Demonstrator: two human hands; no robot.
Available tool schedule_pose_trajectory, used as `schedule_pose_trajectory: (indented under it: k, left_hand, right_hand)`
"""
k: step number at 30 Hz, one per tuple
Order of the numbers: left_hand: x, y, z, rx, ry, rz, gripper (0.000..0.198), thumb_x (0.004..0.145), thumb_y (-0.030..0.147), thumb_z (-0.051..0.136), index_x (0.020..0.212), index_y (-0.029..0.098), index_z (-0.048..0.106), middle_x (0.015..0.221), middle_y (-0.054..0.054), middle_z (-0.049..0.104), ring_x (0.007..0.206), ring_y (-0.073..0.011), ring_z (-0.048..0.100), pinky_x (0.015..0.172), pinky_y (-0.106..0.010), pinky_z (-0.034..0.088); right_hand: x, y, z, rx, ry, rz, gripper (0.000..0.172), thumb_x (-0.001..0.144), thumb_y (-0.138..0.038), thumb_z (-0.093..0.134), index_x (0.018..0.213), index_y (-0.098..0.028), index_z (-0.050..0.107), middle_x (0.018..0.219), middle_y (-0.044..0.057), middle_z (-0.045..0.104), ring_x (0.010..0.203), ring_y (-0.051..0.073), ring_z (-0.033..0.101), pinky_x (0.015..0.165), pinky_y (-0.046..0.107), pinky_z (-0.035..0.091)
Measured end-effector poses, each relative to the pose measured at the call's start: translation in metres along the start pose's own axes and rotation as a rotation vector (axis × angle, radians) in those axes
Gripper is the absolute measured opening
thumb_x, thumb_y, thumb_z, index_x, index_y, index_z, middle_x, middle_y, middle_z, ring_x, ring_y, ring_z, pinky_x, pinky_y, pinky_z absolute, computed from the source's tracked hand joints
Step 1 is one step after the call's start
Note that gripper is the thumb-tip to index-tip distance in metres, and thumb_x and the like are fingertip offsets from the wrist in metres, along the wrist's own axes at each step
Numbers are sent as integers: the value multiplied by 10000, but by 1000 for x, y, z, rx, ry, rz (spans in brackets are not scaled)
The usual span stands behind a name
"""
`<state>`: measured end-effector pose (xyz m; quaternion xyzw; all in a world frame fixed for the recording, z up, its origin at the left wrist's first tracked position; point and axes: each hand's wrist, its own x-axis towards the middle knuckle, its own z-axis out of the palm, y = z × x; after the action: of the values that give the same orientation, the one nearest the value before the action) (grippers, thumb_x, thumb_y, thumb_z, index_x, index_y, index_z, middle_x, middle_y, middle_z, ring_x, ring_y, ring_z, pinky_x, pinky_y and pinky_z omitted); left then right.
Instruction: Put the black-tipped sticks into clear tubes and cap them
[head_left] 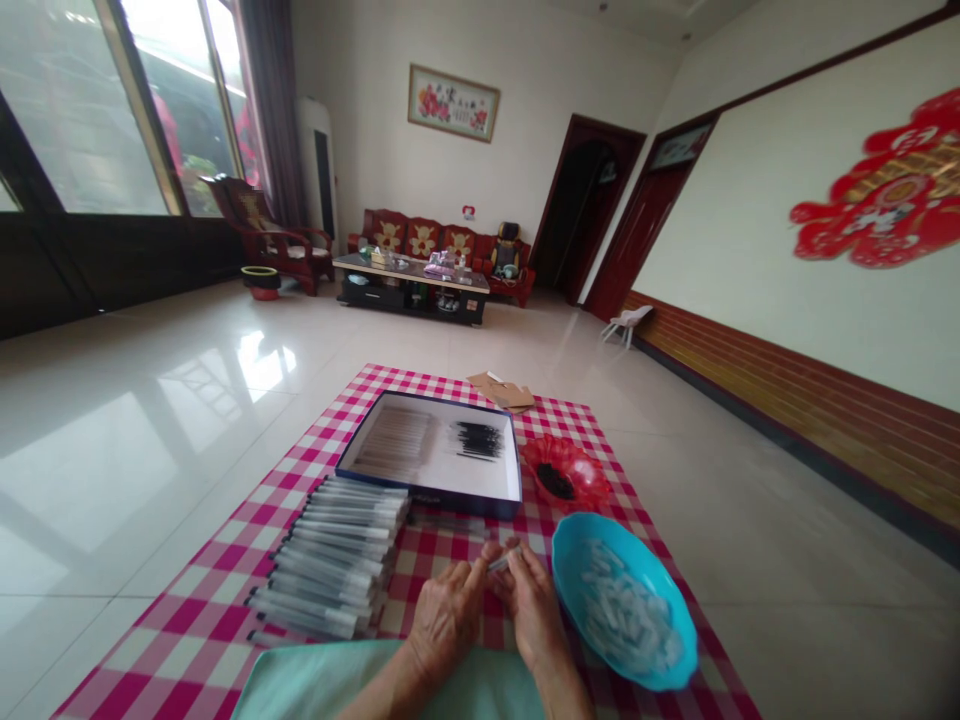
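Plastic piece (501, 563) pinched btwn fingertips of left hand (446, 615) & right hand (534, 605).

Both hands, left hand (448, 615) and right hand (534, 607), pinching a small clear piece (501, 563)

Open to you: cloth (429, 558) strip between pen stack (337, 560) and blue bowl (622, 610).
Blocking you: box (435, 455) ahead, red dish (566, 475) by the right edge.
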<state>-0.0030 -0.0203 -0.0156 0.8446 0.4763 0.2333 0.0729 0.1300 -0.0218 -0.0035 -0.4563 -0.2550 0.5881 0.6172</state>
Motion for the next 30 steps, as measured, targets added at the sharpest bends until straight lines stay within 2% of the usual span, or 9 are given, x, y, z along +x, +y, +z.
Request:
schedule_pose_trajectory:
  k: [8,16,20,23,26,30]
  left_hand:
    - [2,4,-4,49,-95,-22,544,876,90,427,1400,213,354,898,-53,658,825,-198,630,669,-257,507]
    - [4,6,-5,49,-128,-53,491,887,118,439,1361,240,399,916,-53,667,829,-198,639,664,-253,494]
    - [7,-2,-12,-22,-158,-13,373,897,135,423,1248,247,475,912,-32,674,816,-179,640,648,-233,468]
    - [13,-10,-23,-34,-153,-11,267,911,153,398,1136,229,522,900,-23,665,835,-180,620,675,-246,456]
    - [21,-16,-30,51,-139,-57,223,913,155,398,1043,238,560,897,-25,632,846,-187,583,698,-264,440]
    - [30,-24,-29,175,-77,-101,188,898,167,447,943,246,611,947,-42,580,884,-206,527,783,-314,414]
  right_hand:
    - [-2,-5,8,81,52,44,313,626,-367,780,820,-217,586,760,-31,673,694,163,655,575,258,514]
    - [3,-4,7,91,86,72,378,538,-373,816,778,-203,578,664,-22,675,650,195,668,560,289,525]
    - [0,-6,2,82,83,80,485,580,-411,791,971,-214,584,849,19,714,761,227,686,623,324,543]
    - [-3,-5,-5,86,106,97,637,617,-483,758,1153,-248,505,966,35,710,864,248,682,671,345,547]
    - [-5,4,-15,44,142,70,646,629,-519,743,1162,-258,488,1030,39,699,919,259,672,686,341,548]
    - [-6,15,-25,-14,133,30,572,671,-515,718,1135,-252,509,1069,47,689,945,267,667,702,348,546]
